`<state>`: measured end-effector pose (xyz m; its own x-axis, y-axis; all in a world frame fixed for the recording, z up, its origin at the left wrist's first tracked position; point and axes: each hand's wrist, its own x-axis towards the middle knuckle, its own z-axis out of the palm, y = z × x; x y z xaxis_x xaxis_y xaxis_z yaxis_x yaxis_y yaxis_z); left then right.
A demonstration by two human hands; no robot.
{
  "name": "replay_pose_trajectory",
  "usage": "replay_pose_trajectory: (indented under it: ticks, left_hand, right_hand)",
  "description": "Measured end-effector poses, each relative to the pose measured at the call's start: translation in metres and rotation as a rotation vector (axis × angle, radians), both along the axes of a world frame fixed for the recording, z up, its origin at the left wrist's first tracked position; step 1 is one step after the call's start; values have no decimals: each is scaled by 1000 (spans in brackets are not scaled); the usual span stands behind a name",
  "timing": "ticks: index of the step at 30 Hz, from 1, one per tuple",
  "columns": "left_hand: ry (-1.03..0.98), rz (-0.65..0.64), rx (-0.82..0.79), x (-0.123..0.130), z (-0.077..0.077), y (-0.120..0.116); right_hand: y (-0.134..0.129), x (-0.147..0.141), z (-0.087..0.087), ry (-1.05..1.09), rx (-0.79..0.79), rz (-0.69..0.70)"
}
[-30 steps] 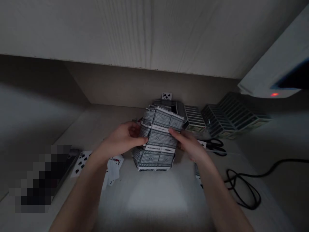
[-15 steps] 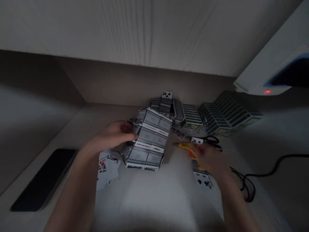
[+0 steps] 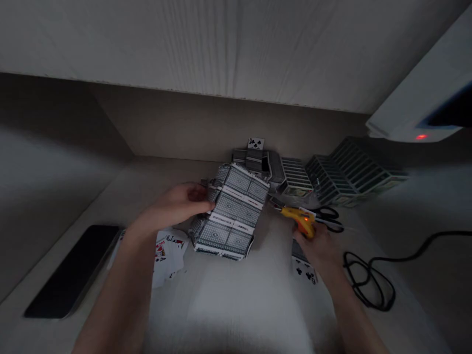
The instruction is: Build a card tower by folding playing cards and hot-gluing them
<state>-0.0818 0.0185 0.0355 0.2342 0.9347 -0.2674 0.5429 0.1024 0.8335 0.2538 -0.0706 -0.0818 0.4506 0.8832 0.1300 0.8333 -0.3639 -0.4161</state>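
Note:
My left hand (image 3: 184,204) grips the left side of a box-like structure built from playing cards (image 3: 236,214), its patterned card backs facing up and the whole piece tilted. The thumb lies along its near edge; the other fingers are partly hidden behind it. My right hand (image 3: 319,246) is closed around the handle of a yellow hot glue gun (image 3: 299,220), whose nozzle points left toward the card structure, apart from it. A small red light glows on the gun. Under the right wrist lie a few cards, one a clubs card (image 3: 305,271) face up.
Black-handled scissors (image 3: 330,216) lie behind the glue gun. Stepped card structures (image 3: 359,172) stand along the back right. Loose face-up cards (image 3: 169,258) and a black phone (image 3: 73,270) are at left. A black cable (image 3: 372,297) coils at right; a shelf (image 3: 221,54) overhangs the back.
My right hand has turned the glue gun, so its yellow body and red light now show. The left hand keeps its hold on the card structure. The view has shifted slightly.

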Motion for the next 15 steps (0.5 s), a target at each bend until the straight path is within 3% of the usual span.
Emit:
replay_pose_trajectory:
  ticks: [4, 11, 15]
  left_hand:
    - [-23, 2, -12, 7, -2, -1]
    - [-2, -116, 3, 21, -11, 1]
    - [4, -198, 6, 27, -23, 5]
  right_hand:
    - [4, -4, 22, 136, 112, -31]
    - [20, -42, 84, 246, 273, 114]
    - [34, -54, 97, 211, 343, 195]
